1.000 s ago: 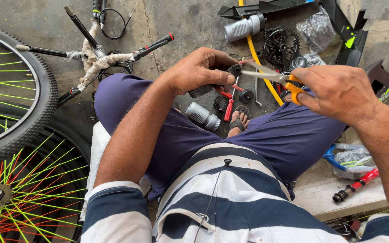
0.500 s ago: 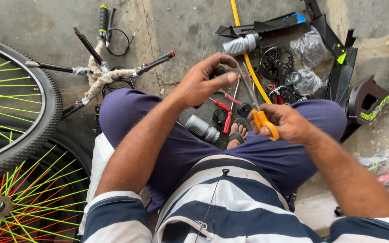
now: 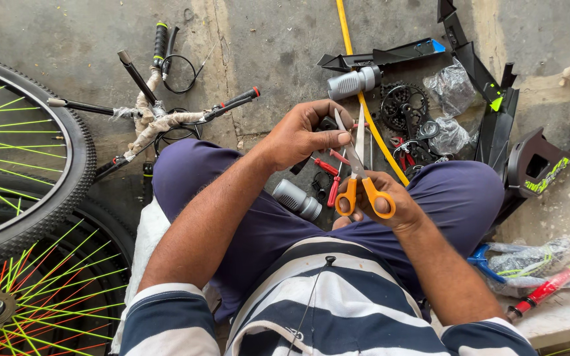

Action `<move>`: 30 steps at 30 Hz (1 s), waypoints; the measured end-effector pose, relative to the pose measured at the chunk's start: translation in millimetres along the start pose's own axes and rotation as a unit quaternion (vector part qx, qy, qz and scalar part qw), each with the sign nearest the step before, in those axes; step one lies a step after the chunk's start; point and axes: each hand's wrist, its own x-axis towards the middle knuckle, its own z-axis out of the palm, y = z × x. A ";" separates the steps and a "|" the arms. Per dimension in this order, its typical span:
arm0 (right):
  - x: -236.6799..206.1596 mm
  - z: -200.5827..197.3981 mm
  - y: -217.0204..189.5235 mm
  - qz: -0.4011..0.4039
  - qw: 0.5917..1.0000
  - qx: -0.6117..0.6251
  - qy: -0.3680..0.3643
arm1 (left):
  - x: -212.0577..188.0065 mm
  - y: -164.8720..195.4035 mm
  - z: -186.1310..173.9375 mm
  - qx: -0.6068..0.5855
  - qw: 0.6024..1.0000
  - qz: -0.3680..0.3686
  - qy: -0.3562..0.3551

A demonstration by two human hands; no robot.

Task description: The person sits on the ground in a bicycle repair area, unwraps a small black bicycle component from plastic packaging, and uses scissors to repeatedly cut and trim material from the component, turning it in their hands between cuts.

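Observation:
I sit on the ground with my legs folded, in purple shorts. My right hand (image 3: 390, 201) grips orange-handled scissors (image 3: 363, 181) with the blades pointing away from me and slightly apart. My left hand (image 3: 305, 135) is closed around a small dark part (image 3: 328, 124), with thumb and fingertips right beside the scissor blades. A grey cylindrical grip (image 3: 296, 199) lies on the ground between my legs, next to small red-and-black parts (image 3: 328, 173).
Two bicycle wheels (image 3: 28, 198) with bright green spokes lie at the left. A wrapped handlebar assembly (image 3: 156, 112) lies ahead left. Another grey grip (image 3: 354, 82), a yellow hose (image 3: 364, 99), a black chainring (image 3: 404, 105), plastic bags and black mudguards (image 3: 489, 118) crowd the ground ahead right.
My right hand has drawn the scissors in from the right and turned them until the blades point away from me, next to my left hand. My view has shifted a little.

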 end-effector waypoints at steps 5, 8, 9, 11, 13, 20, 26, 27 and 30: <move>5.8 5.2 6.8 -0.023 0.999 0.042 -0.009 | 0.3 -2.3 -1.3 0.014 1.000 -0.009 0.013; 9.4 6.2 10.4 -0.041 0.998 0.048 -0.021 | 0.6 -5.1 -2.5 0.011 1.000 0.009 0.011; 10.8 5.7 11.8 -0.044 0.997 0.051 -0.022 | 0.8 -5.9 -2.5 0.008 1.000 0.015 0.011; 12.2 3.7 13.7 -0.049 0.997 0.054 -0.021 | 1.3 -7.1 -1.3 -0.012 1.000 0.014 0.008; 12.7 1.2 15.2 -0.056 0.997 0.051 -0.019 | 1.8 -7.2 0.3 -0.030 0.999 0.017 -0.002; 18.0 2.7 21.9 -0.051 0.996 0.077 0.013 | -1.7 -0.2 3.7 -0.063 0.998 0.011 0.006; 29.9 22.5 16.0 -0.059 0.992 0.091 -0.058 | -6.2 14.6 3.3 0.013 0.999 0.037 0.017; 28.0 27.3 12.0 -0.063 0.995 0.066 -0.050 | -8.2 16.2 3.8 0.012 0.999 -0.005 0.031; 27.0 40.4 -2.7 -0.075 0.992 0.042 -0.094 | -12.7 17.3 5.7 -0.028 0.999 -0.014 0.034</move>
